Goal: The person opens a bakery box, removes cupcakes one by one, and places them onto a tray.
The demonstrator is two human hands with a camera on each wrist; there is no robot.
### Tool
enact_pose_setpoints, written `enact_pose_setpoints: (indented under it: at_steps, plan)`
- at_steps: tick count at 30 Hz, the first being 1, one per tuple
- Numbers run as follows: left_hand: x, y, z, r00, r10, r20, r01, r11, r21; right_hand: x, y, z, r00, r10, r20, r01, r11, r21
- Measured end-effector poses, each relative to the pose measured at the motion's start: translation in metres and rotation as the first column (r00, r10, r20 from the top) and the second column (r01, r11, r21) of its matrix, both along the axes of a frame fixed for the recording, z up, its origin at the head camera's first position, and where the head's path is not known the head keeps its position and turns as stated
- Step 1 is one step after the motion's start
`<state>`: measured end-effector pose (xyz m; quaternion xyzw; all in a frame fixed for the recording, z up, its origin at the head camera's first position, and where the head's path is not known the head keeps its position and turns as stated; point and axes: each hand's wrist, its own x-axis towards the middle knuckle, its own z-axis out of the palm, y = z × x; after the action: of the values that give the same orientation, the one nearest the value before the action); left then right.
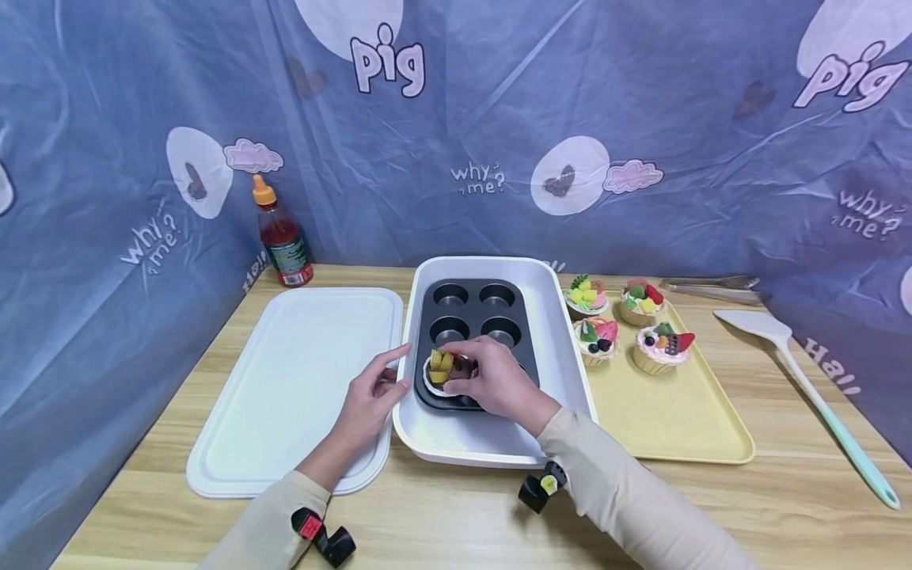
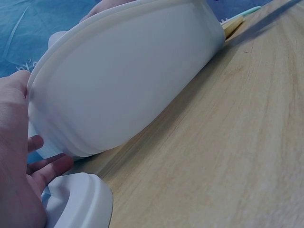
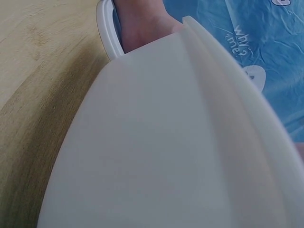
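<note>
Near the tabletop's front edge, the right hand (image 1: 492,380) pinches a fruit-topped cupcake (image 1: 445,370) in the dark metal muffin pan (image 1: 470,317); the left hand (image 1: 370,400), fingers relaxed, touches the white rectangular dish (image 1: 563,332).

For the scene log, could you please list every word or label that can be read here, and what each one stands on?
"pig": blue backdrop cloth, upper middle and upper right.
"why me?": the same cloth, in several places.
"Hal…": cut-off print at the cloth's lower edge, left and right.
Sauce bottle label: too small to read.
White lid, baking dish, muffin tin: no text.
</note>
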<state>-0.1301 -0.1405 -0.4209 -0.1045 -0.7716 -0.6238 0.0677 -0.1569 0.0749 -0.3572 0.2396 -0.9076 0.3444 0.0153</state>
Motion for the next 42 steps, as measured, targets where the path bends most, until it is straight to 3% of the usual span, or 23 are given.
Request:
enact_pose_setpoints:
  at_steps: [15, 29, 42]
  plan:
    - [0.0007, -0.0018, 0.0000, 1.000, 0.001, -0.008, -0.001, 1.000, -0.029, 0.0009, 0.0006, -0.0003, 0.996, 0.070, -0.053, -0.070, 0.998, 0.001]
    - [0.0004, -0.0004, 0.0000, 1.000, 0.002, -0.006, -0.003, 0.999, -0.042, 0.0049, 0.0008, -0.0003, 0.995, 0.067, -0.074, -0.066, 0.998, 0.025]
    - [0.0008, -0.0003, -0.0009, 0.999, 0.002, -0.033, -0.003, 1.000, -0.029, 0.0070, 0.0008, 0.0005, 0.969, 0.112, -0.221, -0.100, 0.993, 0.065]
